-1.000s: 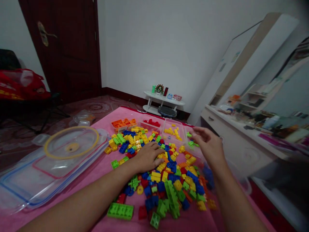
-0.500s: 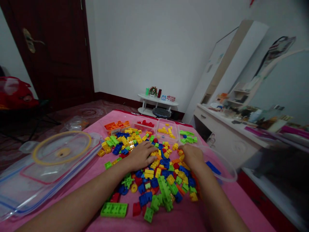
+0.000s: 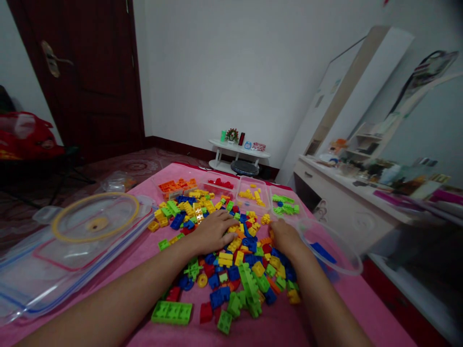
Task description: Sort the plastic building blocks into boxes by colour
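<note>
A pile of mixed toy building bricks [image 3: 249, 277] in yellow, green, blue, red and orange covers the middle of a pink cloth. My left hand [image 3: 216, 231] lies palm down on the pile, thumb apart from the fingers, over yellow bricks. At the pile's right side, my right hand [image 3: 284, 235] has its fingers curled down among orange and blue bricks; whatever is in them is hidden. Beyond the hands stand clear boxes: one with orange bricks [image 3: 177, 186], one with red bricks [image 3: 221, 183], one with yellow bricks [image 3: 249, 193] and one with green bricks [image 3: 285, 207].
Right of my right hand is a round clear tub [image 3: 345, 262] with blue bricks [image 3: 323, 252] inside. Clear lids [image 3: 72, 260] are stacked on the left, a round yellow-rimmed lid [image 3: 97, 195] on top. A long green brick [image 3: 171, 313] lies near the front. A dresser [image 3: 325, 183] stands right.
The whole view has shifted slightly to the right. My left hand stays on the pile, and my right hand stays at its right side, its fingers still curled.
</note>
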`<state>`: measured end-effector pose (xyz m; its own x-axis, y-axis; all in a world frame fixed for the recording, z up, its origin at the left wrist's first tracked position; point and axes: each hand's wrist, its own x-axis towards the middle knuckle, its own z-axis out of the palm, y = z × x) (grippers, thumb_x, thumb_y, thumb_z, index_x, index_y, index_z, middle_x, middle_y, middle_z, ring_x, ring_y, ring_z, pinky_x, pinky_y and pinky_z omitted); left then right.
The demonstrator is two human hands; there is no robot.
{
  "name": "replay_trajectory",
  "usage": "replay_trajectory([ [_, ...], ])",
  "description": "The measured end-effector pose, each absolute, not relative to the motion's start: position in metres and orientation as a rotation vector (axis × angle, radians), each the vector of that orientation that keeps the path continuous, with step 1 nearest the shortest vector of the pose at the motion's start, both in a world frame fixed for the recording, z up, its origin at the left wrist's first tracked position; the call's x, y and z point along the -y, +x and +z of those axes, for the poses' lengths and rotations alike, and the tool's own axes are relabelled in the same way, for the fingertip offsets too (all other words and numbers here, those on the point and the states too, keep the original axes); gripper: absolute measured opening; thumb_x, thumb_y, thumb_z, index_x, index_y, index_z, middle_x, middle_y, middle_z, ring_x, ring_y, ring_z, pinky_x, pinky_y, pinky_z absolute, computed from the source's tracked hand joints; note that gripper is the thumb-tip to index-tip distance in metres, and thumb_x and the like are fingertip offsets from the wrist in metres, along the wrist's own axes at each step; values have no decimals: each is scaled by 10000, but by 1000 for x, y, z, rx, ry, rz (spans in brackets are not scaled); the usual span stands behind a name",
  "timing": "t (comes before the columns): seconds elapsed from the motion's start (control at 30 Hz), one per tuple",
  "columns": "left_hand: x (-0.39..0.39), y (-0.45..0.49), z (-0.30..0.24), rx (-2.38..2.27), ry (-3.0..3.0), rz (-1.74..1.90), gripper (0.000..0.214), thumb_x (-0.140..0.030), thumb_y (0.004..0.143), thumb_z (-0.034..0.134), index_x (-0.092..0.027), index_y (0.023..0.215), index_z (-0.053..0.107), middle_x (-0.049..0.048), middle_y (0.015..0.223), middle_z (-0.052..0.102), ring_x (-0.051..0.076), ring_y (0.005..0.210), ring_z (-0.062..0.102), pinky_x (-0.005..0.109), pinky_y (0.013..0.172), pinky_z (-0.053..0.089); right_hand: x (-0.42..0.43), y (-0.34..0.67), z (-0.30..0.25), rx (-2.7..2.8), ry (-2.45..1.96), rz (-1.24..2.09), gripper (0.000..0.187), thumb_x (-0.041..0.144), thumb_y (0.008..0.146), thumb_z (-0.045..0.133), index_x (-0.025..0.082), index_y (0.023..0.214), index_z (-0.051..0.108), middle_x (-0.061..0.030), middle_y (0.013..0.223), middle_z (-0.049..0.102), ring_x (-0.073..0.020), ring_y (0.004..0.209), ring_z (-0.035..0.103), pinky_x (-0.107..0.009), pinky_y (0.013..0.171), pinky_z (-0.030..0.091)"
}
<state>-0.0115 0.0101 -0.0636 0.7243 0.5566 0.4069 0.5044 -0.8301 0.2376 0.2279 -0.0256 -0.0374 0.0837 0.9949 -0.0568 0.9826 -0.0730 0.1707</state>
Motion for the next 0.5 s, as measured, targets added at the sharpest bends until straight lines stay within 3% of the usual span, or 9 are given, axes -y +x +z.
replay_trajectory([
  [0.17, -10, -11, -63, -875, 2827, 706, 375, -400, 878, 421, -233, 1188, 552, 62, 1131, 569, 219, 1084, 466, 372, 974, 349, 24, 230, -35, -2039, 2234, 96, 278, 115, 768, 470, 172, 994, 621, -122, 1006, 629, -223, 938, 594, -272, 718, 395],
  [0.5, -10, -11, -65, -902, 2801, 691, 378, -403, 880, 413, -238, 1189, 554, 65, 1111, 575, 223, 1081, 464, 377, 959, 358, 14, 208, -39, -2170, 2390, 148, 345, 210, 749, 542, 225, 1089, 599, -86, 1095, 585, -212, 980, 571, -265, 778, 387],
])
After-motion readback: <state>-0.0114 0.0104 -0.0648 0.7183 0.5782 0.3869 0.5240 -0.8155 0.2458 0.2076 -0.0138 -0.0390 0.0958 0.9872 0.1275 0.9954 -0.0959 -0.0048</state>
